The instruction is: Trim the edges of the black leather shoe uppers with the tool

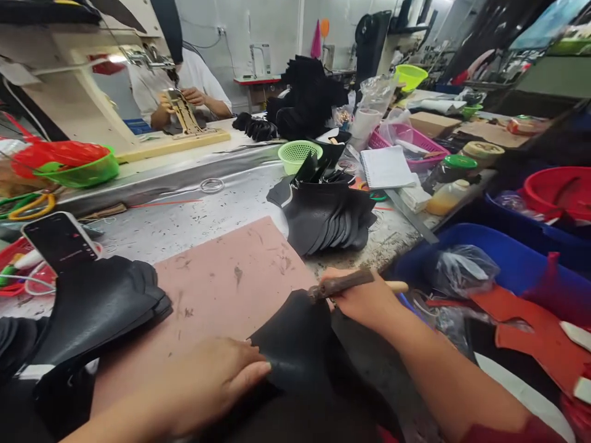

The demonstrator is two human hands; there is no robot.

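Right hand (362,301) is wrapped round a hammer (346,282), its head at the far tip of the black leather (295,344) between the hands. Left hand (217,372), half-curled, lies farther off, at its left edge; pinching or not, cannot tell.

Cool light fills the room; a small light (117,58) glares by the sewing machine (78,74), soft sheen marks the worktop (244,191) and black piece (293,354), and the outer edges stretch and blur.
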